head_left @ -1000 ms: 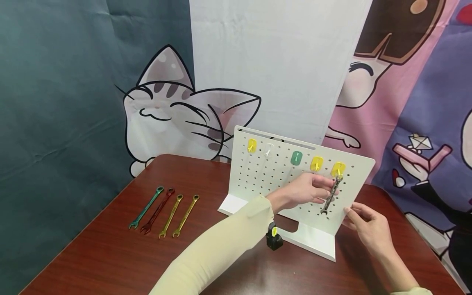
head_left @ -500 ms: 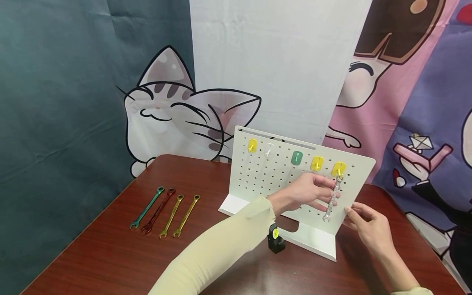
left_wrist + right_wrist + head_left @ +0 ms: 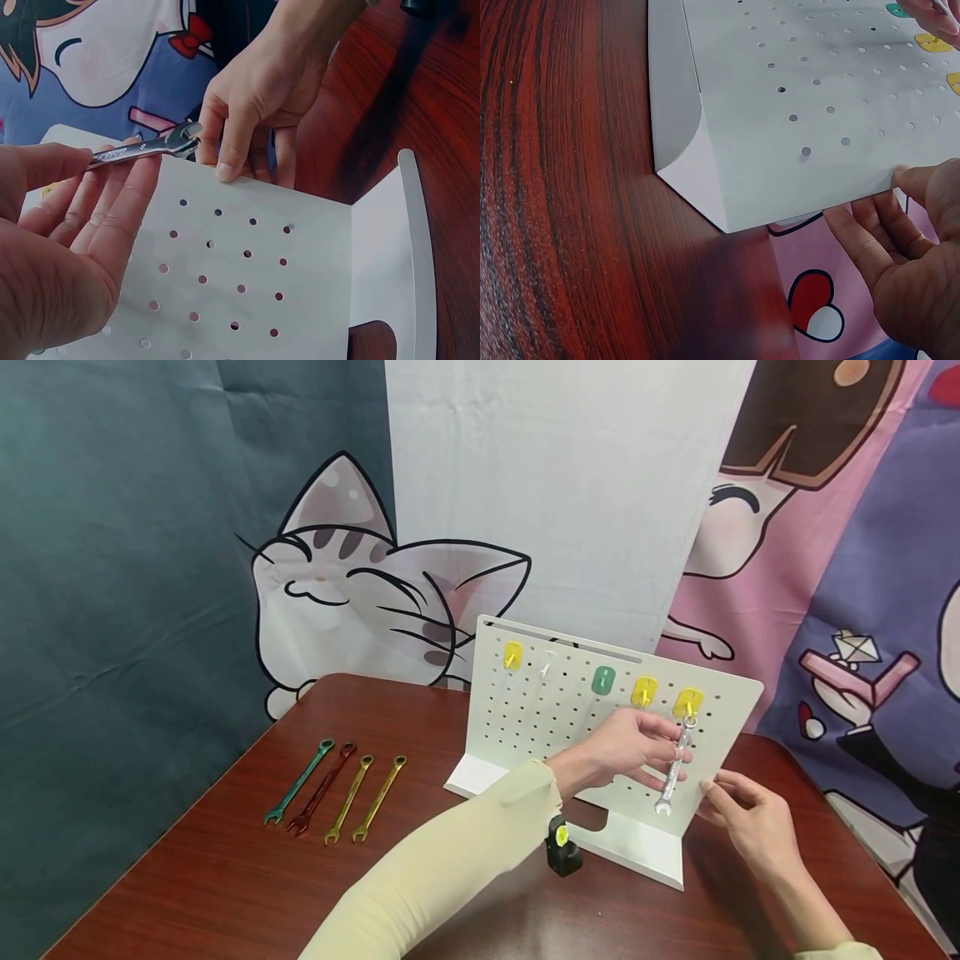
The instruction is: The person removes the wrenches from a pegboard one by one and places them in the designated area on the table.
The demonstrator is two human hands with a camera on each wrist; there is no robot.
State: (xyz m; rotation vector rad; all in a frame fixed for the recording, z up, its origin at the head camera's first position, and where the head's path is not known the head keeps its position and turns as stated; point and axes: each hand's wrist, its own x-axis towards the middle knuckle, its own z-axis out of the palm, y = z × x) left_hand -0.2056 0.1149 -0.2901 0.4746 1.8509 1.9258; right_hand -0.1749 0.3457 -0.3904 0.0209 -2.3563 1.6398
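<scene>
In the head view my left hand (image 3: 626, 745) holds a silver combination wrench (image 3: 675, 770) in front of the white pegboard (image 3: 729, 718). The wrench's ring end is right at the tip of the rightmost yellow hook (image 3: 688, 702), and its open jaw end points down. In the left wrist view the thumb presses the shank (image 3: 124, 154) against the fingers. My right hand (image 3: 753, 827) pinches the board's right edge, thumb on the front face and fingers behind, as the right wrist view also shows.
Another yellow hook (image 3: 644, 692), a green hook (image 3: 603, 681), a clear hook (image 3: 547, 666) and a yellow hook (image 3: 513, 656) line the board leftward. On the table's left lie a green wrench (image 3: 298, 783), a red wrench (image 3: 322, 789) and two gold wrenches (image 3: 347, 802). A printed backdrop (image 3: 555, 485) stands behind.
The silver wrench's lower end has dropped slightly and its shank has turned from dark to bright, while the ring end stays by the hook. The right hand keeps its place on the edge.
</scene>
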